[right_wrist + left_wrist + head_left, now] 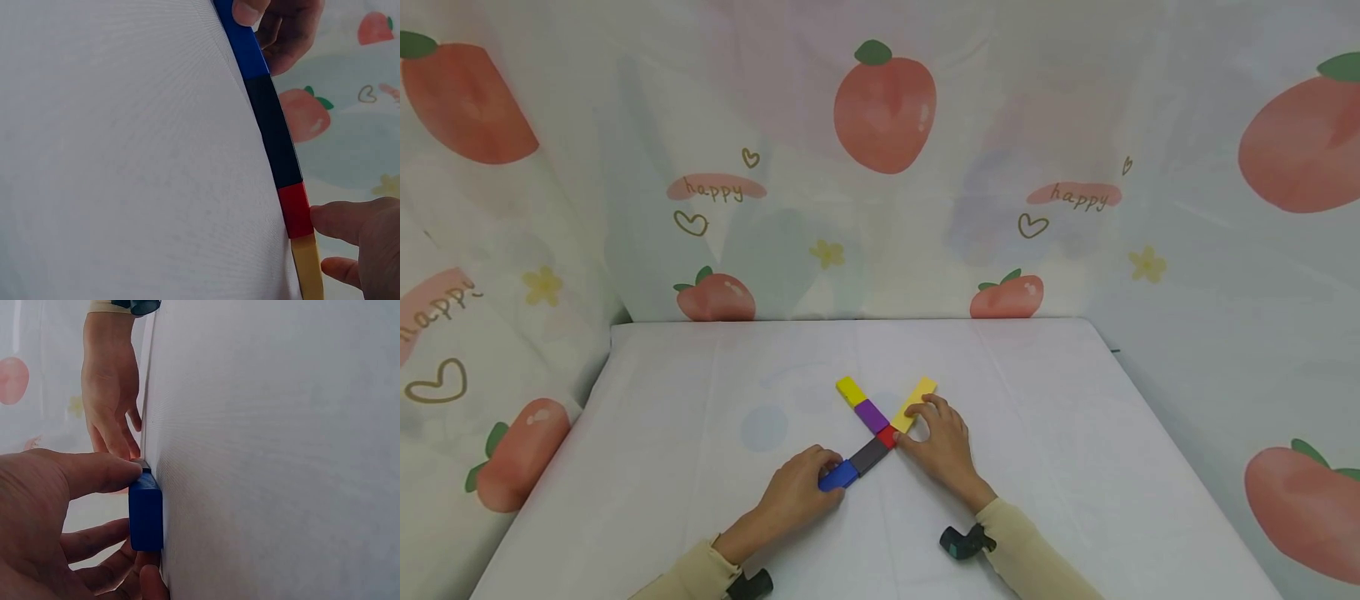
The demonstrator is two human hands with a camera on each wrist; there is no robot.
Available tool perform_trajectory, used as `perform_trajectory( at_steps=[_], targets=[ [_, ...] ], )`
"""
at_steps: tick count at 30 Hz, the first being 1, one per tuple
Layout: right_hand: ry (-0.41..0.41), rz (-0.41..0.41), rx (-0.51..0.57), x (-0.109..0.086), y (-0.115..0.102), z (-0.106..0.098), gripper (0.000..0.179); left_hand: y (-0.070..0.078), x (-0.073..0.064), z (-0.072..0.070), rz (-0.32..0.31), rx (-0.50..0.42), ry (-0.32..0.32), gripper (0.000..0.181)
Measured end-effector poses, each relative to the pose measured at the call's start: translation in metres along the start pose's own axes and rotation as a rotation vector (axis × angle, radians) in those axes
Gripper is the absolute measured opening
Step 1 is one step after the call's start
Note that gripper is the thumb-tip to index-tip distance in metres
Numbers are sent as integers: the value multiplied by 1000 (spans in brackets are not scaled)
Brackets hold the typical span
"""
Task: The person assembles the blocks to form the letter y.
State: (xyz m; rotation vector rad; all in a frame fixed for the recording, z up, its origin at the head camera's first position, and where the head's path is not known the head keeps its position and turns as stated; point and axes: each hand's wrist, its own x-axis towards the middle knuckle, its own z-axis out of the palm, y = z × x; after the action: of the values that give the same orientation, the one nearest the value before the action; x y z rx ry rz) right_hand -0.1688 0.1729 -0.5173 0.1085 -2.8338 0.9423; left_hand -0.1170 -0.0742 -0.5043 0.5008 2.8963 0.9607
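My left hand grips the end of a blue block between thumb and fingers on the white table. Against the blue block's far end lies a black block, followed by a red block and a long pale yellow block, in one slanting row. Over the pale yellow block curl fingers of my right hand, while its thumb touches the red block's side, seen in the right wrist view. A purple block and a bright yellow block branch off from the red one toward the back left.
The table is covered in white cloth, its back edge against a fruit-patterned curtain. Curtains hang at both sides too. A dark wrist camera sits at the right sleeve, another camera at the left.
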Motion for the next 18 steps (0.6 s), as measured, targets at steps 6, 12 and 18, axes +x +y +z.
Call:
perform_trajectory(
  at_steps=[6, 12, 18],
  targets=[
    [-1, 1, 6, 3, 2, 0, 37, 0, 3, 0, 4, -19, 10, 32],
    [2, 23, 63, 3, 1, -4, 35, -2, 4, -1, -17, -16, 23, 30],
    [9, 34, 121, 3, -4, -16, 35, -5, 7, -11, -58, -48, 64, 27]
  ],
)
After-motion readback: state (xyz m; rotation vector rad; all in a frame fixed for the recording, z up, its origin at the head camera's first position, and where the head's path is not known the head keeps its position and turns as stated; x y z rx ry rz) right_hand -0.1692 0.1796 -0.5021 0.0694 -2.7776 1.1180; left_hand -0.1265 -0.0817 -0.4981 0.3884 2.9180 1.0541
